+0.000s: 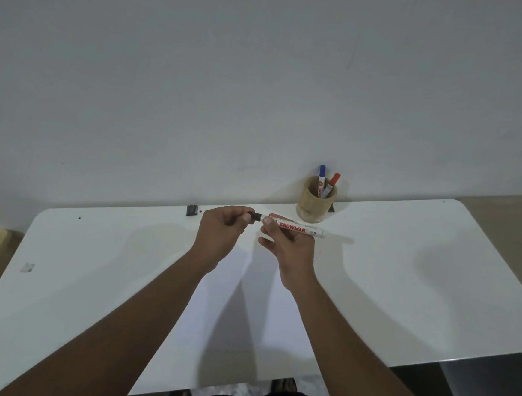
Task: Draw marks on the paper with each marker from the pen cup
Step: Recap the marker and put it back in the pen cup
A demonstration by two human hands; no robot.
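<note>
Head view: right hand (290,247) is gripping the black marker (298,228) barrel; left hand (222,232) is pinching its cap (255,217), just left of the pen cup (313,205). Uncapping or recapping, cannot tell. Paper (244,315) is lying nearer the person, unmarked.

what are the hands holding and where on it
One marker: the right hand grips its white barrel near the cap end, the left hand pinches the black cap.
</note>
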